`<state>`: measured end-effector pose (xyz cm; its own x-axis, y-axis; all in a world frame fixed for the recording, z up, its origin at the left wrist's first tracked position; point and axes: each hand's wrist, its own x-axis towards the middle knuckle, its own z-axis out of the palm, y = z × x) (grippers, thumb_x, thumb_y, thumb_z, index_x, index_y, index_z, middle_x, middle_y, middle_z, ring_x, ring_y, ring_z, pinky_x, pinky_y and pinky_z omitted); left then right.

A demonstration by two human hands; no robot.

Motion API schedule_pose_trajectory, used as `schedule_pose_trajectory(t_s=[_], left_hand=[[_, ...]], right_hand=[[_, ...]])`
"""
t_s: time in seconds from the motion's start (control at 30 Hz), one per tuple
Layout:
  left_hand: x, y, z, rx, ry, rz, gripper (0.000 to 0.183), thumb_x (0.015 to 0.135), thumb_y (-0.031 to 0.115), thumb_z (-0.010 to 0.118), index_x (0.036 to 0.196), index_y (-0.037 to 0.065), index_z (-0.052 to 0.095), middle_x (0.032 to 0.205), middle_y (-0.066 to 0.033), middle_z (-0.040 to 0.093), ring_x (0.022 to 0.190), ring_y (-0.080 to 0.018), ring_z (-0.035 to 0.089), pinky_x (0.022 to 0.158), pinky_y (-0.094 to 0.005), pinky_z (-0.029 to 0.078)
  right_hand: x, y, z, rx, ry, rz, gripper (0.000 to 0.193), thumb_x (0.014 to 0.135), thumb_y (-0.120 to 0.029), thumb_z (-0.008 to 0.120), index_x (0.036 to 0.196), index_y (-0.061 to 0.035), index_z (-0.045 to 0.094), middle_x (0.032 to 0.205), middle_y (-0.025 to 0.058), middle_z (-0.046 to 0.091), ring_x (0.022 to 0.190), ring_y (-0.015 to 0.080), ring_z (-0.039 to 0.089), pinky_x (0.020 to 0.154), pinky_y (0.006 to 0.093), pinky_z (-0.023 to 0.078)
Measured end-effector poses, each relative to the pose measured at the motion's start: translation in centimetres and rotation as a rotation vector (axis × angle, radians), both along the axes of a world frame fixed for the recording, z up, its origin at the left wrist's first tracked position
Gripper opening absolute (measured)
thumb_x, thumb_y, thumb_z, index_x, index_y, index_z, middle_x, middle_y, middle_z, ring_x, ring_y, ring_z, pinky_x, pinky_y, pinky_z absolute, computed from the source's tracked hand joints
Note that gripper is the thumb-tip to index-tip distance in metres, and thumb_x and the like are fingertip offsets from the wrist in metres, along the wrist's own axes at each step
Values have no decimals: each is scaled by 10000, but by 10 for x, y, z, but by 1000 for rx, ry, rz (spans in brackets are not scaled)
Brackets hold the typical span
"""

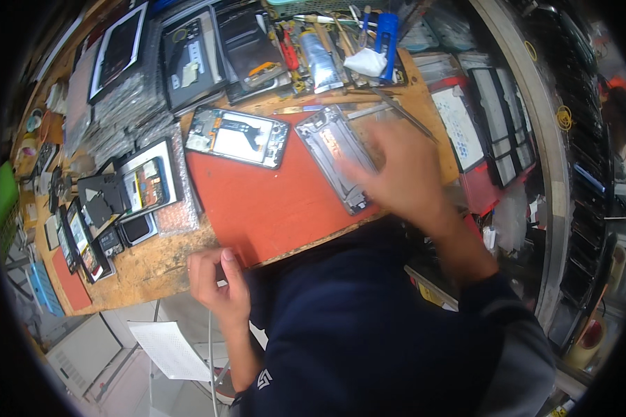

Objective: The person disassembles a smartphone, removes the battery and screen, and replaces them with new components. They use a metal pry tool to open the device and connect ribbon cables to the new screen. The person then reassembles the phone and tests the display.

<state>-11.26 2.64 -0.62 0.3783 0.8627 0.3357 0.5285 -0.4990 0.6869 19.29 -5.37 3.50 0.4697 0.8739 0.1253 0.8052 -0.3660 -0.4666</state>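
Note:
My right hand (409,170) is over the right edge of a grey phone back housing (332,154), blurred by motion. Its thumb and fingers are spread apart, and I see nothing held; whether it touches the housing I cannot tell. The housing lies slanted on a red-orange work mat (257,208). Left of it rests an opened phone (238,137), its white inner panel and dark flex cable exposed. By the table's near edge, my left hand (219,283) has loosely curled fingers and a raised thumb with a gap between, nothing visible in it.
Stacked tablet parts and bubble wrap (132,97) fill the back left; more opened devices (146,184) lie below. Pens, tubes and a blue tool (386,38) crowd the back. Dark tweezers (405,115) lie behind my right hand. A white perforated chair (170,349) stands at lower left.

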Motion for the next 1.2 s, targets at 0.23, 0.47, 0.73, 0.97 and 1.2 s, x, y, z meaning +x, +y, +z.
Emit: schedule_pose_trajectory(t_s=[0.23, 0.47, 0.73, 0.97, 1.2], left_hand=[[51, 6, 11, -400, -71, -174, 122, 1052, 51, 663, 1055, -45, 738, 928, -109, 724, 837, -188, 704, 734, -313, 549], [99, -15, 3, -1126, -667, -564, 303, 1119, 84, 608, 1383, -60, 581, 1234, -129, 731, 1030, -160, 722, 879, -317, 619], [74, 5, 19, -1110, -672, -301, 247, 1115, 126, 607, 1279, -56, 580, 1134, -182, 761, 914, -228, 799, 792, -352, 713], [63, 5, 25, -1102, -725, -281, 208, 1121, 84, 583, 1256, -74, 583, 1134, -165, 755, 964, -188, 770, 832, -312, 688], [56, 6, 24, -1088, -698, -273, 208, 1113, 67, 594, 1260, -79, 583, 1134, -159, 754, 956, -173, 761, 819, -301, 678]], right_hand=[[-43, -47, -24, 37, -69, -41, 896, 738, -367, 928, 1424, 71, 551, 1172, 226, 667, 1053, 393, 679, 897, 489, 574], [-48, -53, -9, 363, -16, 71, 933, 664, -233, 960, 1429, 95, 541, 1216, 243, 658, 1040, 402, 680, 893, 469, 577], [-46, -41, -16, 355, 1368, 18, 419, 1068, -99, 688, 1437, 65, 575, 1081, 110, 724, 912, 126, 702, 837, 282, 594], [-46, -29, -25, 328, 1421, 121, 190, 1091, -75, 641, 1234, 50, 657, 1042, 76, 743, 837, 73, 679, 749, 240, 578], [-50, -26, -22, 283, 1364, 131, 177, 1079, -61, 652, 1219, 49, 655, 1018, 74, 746, 796, 66, 676, 716, 235, 576]])
